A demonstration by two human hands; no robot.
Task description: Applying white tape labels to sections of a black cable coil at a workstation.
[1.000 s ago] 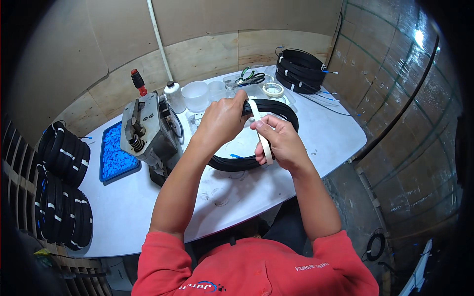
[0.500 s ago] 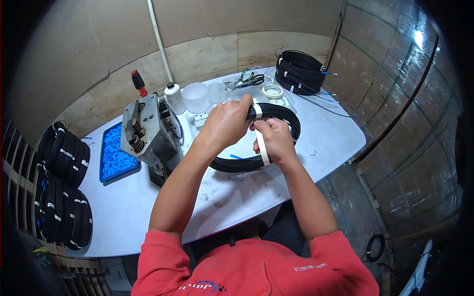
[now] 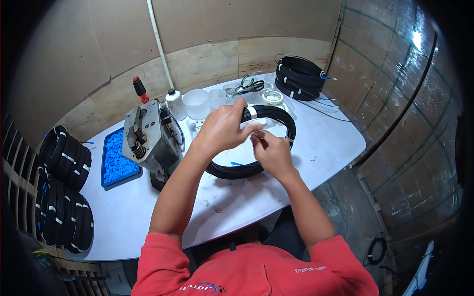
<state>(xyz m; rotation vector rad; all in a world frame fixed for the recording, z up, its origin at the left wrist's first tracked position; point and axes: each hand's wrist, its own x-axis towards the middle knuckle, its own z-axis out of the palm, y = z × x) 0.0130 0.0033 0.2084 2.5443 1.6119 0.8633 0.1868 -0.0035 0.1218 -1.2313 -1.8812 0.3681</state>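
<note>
left hand (image 3: 222,127) has its fingers around a black ring-shaped cable coil (image 3: 280,115) beside a white tape band (image 3: 253,112), right hand (image 3: 274,152) has fingers pinched narrow, can't tell on what

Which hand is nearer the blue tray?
Left. The left hand is at the black coil, right of the blue tray, beyond the metal machine; the right hand is farther right, at the coil's right side.
</note>
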